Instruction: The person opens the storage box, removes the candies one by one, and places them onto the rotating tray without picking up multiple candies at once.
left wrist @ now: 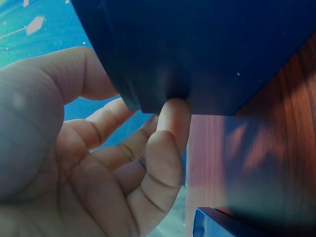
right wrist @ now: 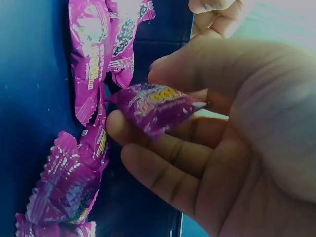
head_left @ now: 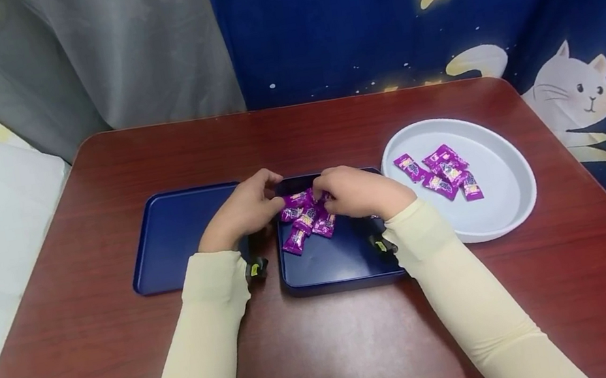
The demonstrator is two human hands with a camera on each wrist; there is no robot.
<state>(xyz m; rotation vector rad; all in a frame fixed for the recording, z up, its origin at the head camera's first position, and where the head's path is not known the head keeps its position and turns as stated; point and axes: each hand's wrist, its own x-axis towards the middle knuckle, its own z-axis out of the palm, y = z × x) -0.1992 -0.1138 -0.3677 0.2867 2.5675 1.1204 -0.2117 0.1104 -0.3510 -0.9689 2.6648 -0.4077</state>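
Purple wrapped candies [head_left: 306, 220] lie in a pile in the left part of a dark blue rectangular box [head_left: 344, 262] at the middle of the table. With my right hand [head_left: 357, 192] over the box, I pinch one purple candy [right wrist: 157, 104] between thumb and fingers. More candies [right wrist: 89, 64] lie close beside those fingertips in the right wrist view. My left hand [head_left: 249, 207] grips the box's left side near its far corner. In the left wrist view a fingertip presses the box's outer wall [left wrist: 197, 59], and the thumb's tip is hidden behind the edge.
A shallow dark blue tray [head_left: 182, 234] lies to the left of the box, partly under my left hand. On the right stands a round white tray [head_left: 510, 202] with several purple candies [head_left: 446, 171] in it. Behind the brown table [head_left: 329, 356] hang curtains [head_left: 336, 25].
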